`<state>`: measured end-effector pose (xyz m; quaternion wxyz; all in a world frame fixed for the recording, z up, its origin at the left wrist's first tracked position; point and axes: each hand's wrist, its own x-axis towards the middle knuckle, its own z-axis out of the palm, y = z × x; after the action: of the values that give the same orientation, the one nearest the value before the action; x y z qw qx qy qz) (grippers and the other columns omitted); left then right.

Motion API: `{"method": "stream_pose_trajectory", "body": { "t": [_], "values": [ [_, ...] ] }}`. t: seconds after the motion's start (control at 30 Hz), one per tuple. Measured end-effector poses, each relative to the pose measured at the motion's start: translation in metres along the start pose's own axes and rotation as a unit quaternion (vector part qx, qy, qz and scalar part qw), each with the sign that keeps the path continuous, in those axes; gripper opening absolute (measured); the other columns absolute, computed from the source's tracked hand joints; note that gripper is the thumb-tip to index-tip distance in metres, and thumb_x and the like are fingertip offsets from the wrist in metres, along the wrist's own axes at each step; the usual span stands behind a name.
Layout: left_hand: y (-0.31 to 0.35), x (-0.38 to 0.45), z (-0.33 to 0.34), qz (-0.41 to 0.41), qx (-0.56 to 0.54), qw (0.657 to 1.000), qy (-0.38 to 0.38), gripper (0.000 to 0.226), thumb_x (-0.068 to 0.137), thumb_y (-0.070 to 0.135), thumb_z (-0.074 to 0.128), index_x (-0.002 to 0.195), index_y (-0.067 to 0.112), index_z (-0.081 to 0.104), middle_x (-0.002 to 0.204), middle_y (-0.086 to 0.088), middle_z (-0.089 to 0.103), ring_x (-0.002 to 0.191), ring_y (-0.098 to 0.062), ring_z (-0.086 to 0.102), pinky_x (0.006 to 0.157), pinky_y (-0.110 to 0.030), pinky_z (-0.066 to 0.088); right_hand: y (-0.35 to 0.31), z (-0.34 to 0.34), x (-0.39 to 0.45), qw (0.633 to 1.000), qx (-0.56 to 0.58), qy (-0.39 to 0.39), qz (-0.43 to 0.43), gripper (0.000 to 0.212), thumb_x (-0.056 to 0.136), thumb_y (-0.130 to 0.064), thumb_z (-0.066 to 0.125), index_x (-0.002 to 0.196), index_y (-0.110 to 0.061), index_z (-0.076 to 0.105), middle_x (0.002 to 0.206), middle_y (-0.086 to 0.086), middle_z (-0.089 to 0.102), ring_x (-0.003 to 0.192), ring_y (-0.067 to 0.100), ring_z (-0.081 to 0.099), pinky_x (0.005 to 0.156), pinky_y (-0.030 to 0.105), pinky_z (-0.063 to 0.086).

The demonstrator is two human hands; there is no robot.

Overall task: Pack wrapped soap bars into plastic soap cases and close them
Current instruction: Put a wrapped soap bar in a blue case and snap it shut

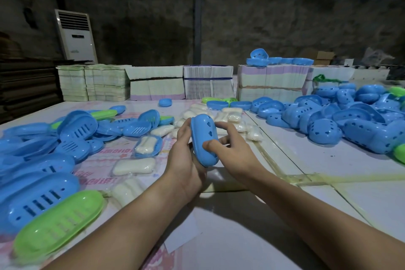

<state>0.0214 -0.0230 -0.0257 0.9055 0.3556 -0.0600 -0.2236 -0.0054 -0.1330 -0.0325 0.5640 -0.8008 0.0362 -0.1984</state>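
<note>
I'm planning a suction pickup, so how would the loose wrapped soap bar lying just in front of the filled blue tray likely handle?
The wrapped soap bar probably stays stiff: its waisted shape holds under the film. The clear wrap looks glossy and crinkled with loose edges, so it may be slippery and leak suction. Lying flat on the table, it seems unlikely to roll or tip.
</note>
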Motion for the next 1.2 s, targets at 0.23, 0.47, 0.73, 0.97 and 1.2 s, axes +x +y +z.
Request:
{"method": "stream_pose_trajectory", "body": {
  "t": [0.23,0.47,0.73,0.97,1.2],
  "values": [
    [-0.005,-0.003,-0.002,0.068,0.071,0.995,-0.009,0.025,0.107,0.031,0.044,0.122,0.043,0.061,0.091,0.003,0.079,0.103,-0.038,0.072,0.1,-0.06,0.047,0.003,-0.005,0.002,1.0,0.001,-0.003,-0.004,0.063,0.06,-0.046,0.063,0.122,-0.04,0.054,0.084,-0.003,0.061,0.067,-0.001,0.061,0.059,0.013,0.042],
    [-0.002,-0.005,0.002,0.051,0.012,0.999,-0.01,0.028,0.107,0.03,0.043,0.128,0.037,0.06,0.106,-0.006,0.077,0.106,-0.04,0.071,0.096,-0.055,0.051,0.001,-0.005,0.002,0.999,-0.016,0.0,-0.029,0.066,0.055,-0.064,0.064,0.118,-0.051,0.051,0.083,-0.009,0.061,0.069,-0.003,0.062,0.069,0.023,0.051],
    [-0.002,-0.012,0.003,0.022,0.039,0.998,-0.032,0.03,0.106,0.024,0.045,0.128,0.038,0.06,0.106,-0.007,0.077,0.097,-0.036,0.074,0.067,-0.042,0.063,0.005,-0.01,-0.003,0.998,-0.028,0.009,-0.046,0.067,0.066,-0.058,0.07,0.126,-0.05,0.043,0.092,-0.008,0.062,0.073,-0.004,0.064,0.058,0.01,0.046],
    [0.003,-0.012,0.001,0.005,0.098,0.995,-0.012,0.031,0.107,0.036,0.043,0.135,0.04,0.054,0.137,-0.008,0.062,0.129,-0.031,0.058,0.111,-0.047,0.04,-0.004,-0.034,-0.001,0.983,-0.17,0.057,-0.036,0.066,0.062,-0.067,0.058,0.123,-0.051,0.041,0.094,-0.015,0.058,0.082,0.007,0.06,0.068,0.029,0.049],
    [0.008,0.0,-0.01,-0.028,0.075,0.997,-0.005,0.029,0.103,0.038,0.05,0.128,0.027,0.06,0.134,-0.01,0.062,0.132,-0.034,0.052,0.111,-0.044,0.041,0.012,-0.132,-0.029,0.898,-0.421,0.11,0.064,0.076,0.058,-0.07,0.047,0.127,-0.039,0.043,0.093,-0.004,0.062,0.087,0.02,0.056,0.066,0.035,0.044]
  ]
}}
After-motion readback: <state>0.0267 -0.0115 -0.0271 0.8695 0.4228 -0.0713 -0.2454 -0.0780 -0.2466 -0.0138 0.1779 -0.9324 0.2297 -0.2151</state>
